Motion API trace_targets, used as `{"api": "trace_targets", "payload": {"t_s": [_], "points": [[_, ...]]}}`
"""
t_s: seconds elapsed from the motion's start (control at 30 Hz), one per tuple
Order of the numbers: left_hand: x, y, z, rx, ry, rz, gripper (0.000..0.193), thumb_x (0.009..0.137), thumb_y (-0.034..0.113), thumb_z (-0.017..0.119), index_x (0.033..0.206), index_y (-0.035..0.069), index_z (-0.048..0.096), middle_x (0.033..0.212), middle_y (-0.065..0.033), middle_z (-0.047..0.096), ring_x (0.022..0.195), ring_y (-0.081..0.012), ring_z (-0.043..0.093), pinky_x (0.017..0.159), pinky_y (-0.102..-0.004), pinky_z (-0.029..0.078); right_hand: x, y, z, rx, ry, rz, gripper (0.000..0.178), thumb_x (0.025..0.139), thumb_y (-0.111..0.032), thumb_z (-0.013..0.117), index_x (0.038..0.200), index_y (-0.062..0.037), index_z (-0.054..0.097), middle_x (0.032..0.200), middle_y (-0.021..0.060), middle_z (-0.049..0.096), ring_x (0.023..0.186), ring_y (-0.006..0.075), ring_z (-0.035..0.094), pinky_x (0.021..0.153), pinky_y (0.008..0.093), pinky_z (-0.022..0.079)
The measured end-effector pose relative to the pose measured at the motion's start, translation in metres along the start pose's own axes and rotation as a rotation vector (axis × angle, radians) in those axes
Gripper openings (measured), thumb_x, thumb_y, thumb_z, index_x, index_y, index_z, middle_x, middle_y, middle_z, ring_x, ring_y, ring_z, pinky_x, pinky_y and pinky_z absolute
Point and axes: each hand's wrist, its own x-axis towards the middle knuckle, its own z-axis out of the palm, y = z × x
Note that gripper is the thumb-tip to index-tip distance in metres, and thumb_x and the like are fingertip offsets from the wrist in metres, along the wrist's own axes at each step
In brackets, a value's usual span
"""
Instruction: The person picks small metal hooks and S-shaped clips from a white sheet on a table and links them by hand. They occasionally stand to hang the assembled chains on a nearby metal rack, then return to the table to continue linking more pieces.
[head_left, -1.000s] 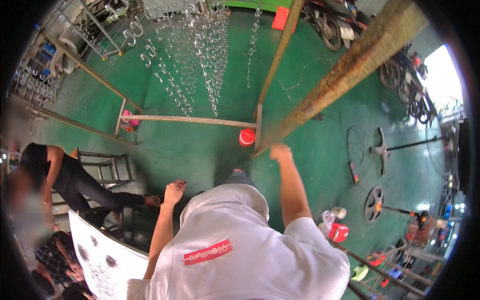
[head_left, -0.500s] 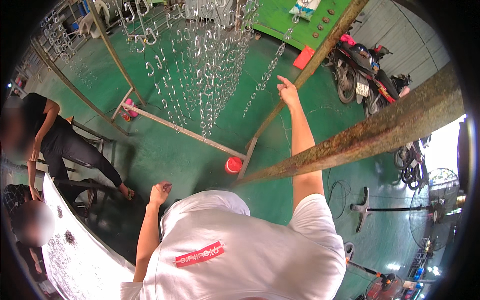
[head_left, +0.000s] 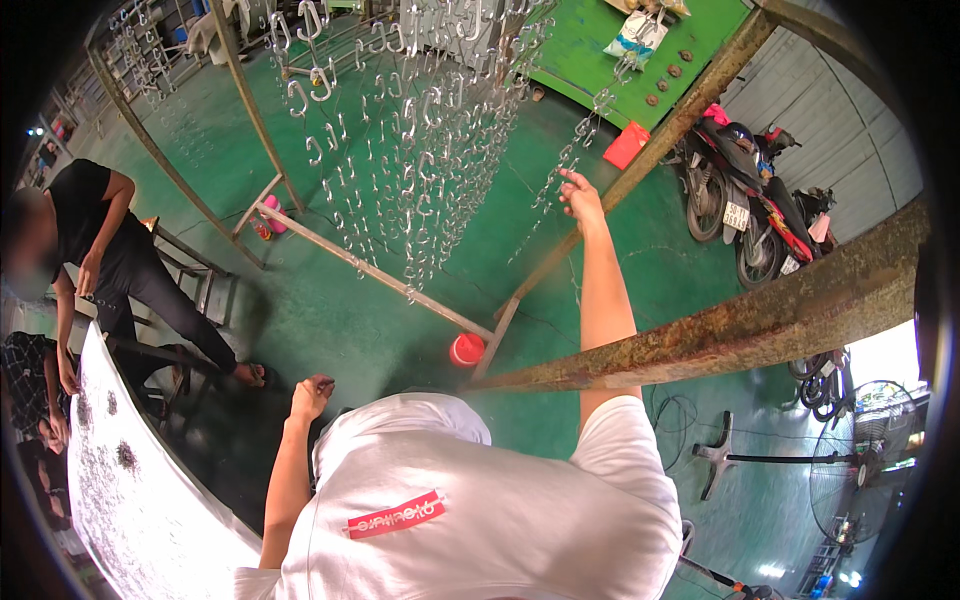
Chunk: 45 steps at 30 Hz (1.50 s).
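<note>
My right hand (head_left: pixel 582 200) is raised, its index finger stretched out and the other fingers partly bent. Its fingertip meets or lies just beside a slanting strand of silvery metal hooks (head_left: pixel 545 192); I cannot tell whether they touch. Many more strands of C-shaped metal hooks (head_left: pixel 410 150) hang to the left of that hand. Low by my side, my left hand (head_left: pixel 311 398) is closed, with its fingers curled together. Something small and dark may be at its fingertips, too small to name.
A rusty frame beam (head_left: pixel 740 318) crosses above my right forearm. A lower frame bar (head_left: pixel 370 270) spans the floor by a red container (head_left: pixel 467 349). Two people work at a white-topped table (head_left: pixel 150 510) on the left. Motorbikes (head_left: pixel 750 190) and a fan (head_left: pixel 860 460) stand right.
My right hand has come down slightly to the slanting strand, which it was apart from before. The view has shifted a little. My left hand stays closed at about the same place.
</note>
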Motion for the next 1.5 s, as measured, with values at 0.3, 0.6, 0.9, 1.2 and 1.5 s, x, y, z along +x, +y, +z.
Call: {"api": "trace_targets", "payload": {"t_s": [0.3, 0.6, 0.9, 1.2, 1.5], "points": [[0.003, -0.009, 0.003, 0.007, -0.016, 0.017, 0.018, 0.081, 0.020, 0.068, 0.096, 0.009, 0.070, 0.083, -0.0129, 0.070, 0.078, -0.0269, 0.068, 0.073, -0.0357, 0.054, 0.002, -0.064, -0.010, -0.023, 0.111, -0.267, 0.055, 0.080, 0.005, 0.051, 0.129, -0.0193, 0.056, 0.124, 0.0082, 0.053, 0.089, 0.0136, 0.056, 0.065, 0.0270, 0.046], [-0.003, -0.005, 0.009, 0.009, -0.040, -0.024, 0.020, 0.082, 0.020, 0.068, 0.096, 0.007, 0.069, 0.087, -0.0133, 0.071, 0.081, -0.0274, 0.069, 0.075, -0.0354, 0.053, -0.002, -0.086, -0.005, -0.087, 0.075, -0.279, 0.055, 0.082, 0.004, 0.055, 0.130, -0.0214, 0.055, 0.129, 0.0055, 0.052, 0.099, 0.0130, 0.054, 0.070, 0.0271, 0.046], [-0.009, -0.007, 0.008, 0.026, -0.070, -0.110, 0.021, 0.082, 0.021, 0.067, 0.097, 0.006, 0.069, 0.091, -0.0134, 0.071, 0.086, -0.0275, 0.069, 0.078, -0.0352, 0.054, -0.008, -0.150, -0.018, 0.024, 0.164, -0.459, 0.059, 0.078, 0.010, 0.047, 0.130, -0.0170, 0.057, 0.127, 0.0102, 0.053, 0.091, 0.0128, 0.057, 0.071, 0.0258, 0.049], [-0.007, -0.017, 0.023, 0.037, -0.082, -0.115, 0.023, 0.082, 0.023, 0.067, 0.097, 0.007, 0.069, 0.093, -0.0135, 0.071, 0.089, -0.0283, 0.068, 0.080, -0.0363, 0.053, -0.013, -0.195, -0.015, 0.071, 0.082, -0.542, 0.065, 0.073, 0.014, 0.041, 0.132, -0.0122, 0.054, 0.130, 0.0106, 0.051, 0.098, 0.0153, 0.056, 0.071, 0.0253, 0.049], [-0.017, -0.030, 0.031, 0.069, -0.110, -0.166, 0.026, 0.080, 0.025, 0.067, 0.100, 0.008, 0.070, 0.094, -0.0142, 0.071, 0.091, -0.0286, 0.068, 0.082, -0.0368, 0.053, -0.011, -0.229, -0.028, 0.064, 0.105, -0.610, 0.066, 0.075, 0.014, 0.043, 0.134, -0.0136, 0.051, 0.133, 0.0099, 0.048, 0.105, 0.0171, 0.054, 0.074, 0.0276, 0.050]]}}
